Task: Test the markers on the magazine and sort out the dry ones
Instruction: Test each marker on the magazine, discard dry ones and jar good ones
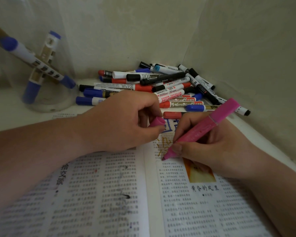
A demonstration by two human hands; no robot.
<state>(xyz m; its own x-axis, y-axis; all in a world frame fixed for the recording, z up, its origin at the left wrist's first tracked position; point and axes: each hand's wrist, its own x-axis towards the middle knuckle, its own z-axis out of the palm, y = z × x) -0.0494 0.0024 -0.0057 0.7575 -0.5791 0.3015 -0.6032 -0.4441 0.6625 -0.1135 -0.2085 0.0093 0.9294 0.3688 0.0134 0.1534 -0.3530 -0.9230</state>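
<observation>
pink marker tip on the magazine

the right grip (210,151) pinched the pink marker (200,129) between thumb and fingers, its tip touching the right-hand page of the open magazine (109,194), just below yellow and blue scribbles. the left grip (120,122) pinched the pink cap (157,122) near the fold. behind them a pile of markers (152,88) lay in the corner of the counter (7,108). to the left, blue-capped markers (24,52) stood crossed in a clear container (50,106).

Magazine (109,194): cut off along bottom edge, print too blurred to read. Marker pile (161,86), far corner of counter (5,106): lower pieces buried, count unclear. Pink cap (156,123): half covered by left hand (120,120).
</observation>
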